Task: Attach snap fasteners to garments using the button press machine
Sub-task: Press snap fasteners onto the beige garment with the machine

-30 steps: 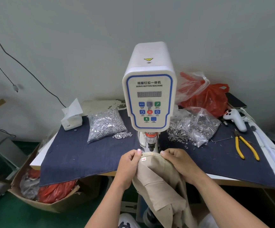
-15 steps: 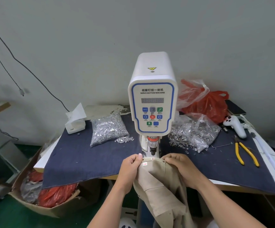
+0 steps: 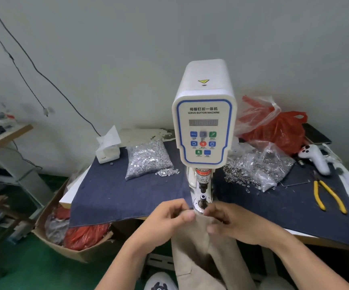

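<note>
Left hand (image 3: 170, 219) pinches beige garment (image 3: 207, 254) edge at lower centre; right hand (image 3: 230, 223) curls on the other side, likely keeping fabric taut for lining up at the button machine (image 3: 203, 126) die (image 3: 202, 200) just above.

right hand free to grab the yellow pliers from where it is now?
Probably not right away. The right hand grips the beige garment at the press die, so it must let go first. The path to the yellow pliers across the denim cloth looks unobstructed.
</note>
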{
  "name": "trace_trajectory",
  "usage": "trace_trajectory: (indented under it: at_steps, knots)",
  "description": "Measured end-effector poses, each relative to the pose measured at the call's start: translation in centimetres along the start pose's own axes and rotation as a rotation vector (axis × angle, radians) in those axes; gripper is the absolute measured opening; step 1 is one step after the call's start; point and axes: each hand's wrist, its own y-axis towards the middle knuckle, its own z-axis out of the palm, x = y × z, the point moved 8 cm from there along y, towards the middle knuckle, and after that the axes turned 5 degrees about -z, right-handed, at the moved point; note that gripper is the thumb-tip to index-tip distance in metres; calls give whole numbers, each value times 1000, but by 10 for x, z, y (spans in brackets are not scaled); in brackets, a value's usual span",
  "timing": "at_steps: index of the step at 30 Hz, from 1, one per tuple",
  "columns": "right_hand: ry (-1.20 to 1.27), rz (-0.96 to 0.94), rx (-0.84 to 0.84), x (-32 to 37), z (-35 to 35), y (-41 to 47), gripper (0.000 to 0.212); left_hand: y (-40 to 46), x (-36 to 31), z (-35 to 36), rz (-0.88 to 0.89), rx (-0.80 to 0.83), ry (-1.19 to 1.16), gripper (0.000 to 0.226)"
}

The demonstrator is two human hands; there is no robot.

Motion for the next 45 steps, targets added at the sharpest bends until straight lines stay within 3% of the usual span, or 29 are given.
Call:
trace_trajectory:
  at_steps: [6,8,11,14,17,20,21,25,29,33,40,45]
  knots:
    - [-130,65,32,-7,-5,-16,29,-19,11,-15,-71,-114,-339,35]
    - [-270,82,48,-10,-6,-18,17,-24,16,-21,-77,-157,-377,40]
    - [-420,112,156,-15,-4,-21,27,-28,26,-31,-76,-190,-475,45]
    - [-426,138,168,-18,-6,-24,24,-32,38,-37,-98,-229,-537,45]
    - [-261,27,121,-2,-5,-24,23,-36,44,-43,-135,-295,-452,33]
    - [25,-53,-14,19,-13,-21,32,-32,36,-40,-133,-295,-102,10]
    - [49,-69,-41,25,-14,-18,35,-30,31,-32,-111,-257,-34,12]
    - [-102,-93,-26,39,-5,0,41,-17,5,24,6,14,97,39]
    - [-162,-76,-80,33,-14,0,17,-12,-2,26,7,-81,-151,37]
    - [-276,-62,-175,18,-31,-13,24,-12,-3,20,40,-133,-266,23]
    - [-347,-15,-189,3,-25,-17,19,-9,-3,30,46,-92,-149,19]
    - [-461,-119,-183,11,-19,-15,21,-7,0,24,11,-85,-10,20]
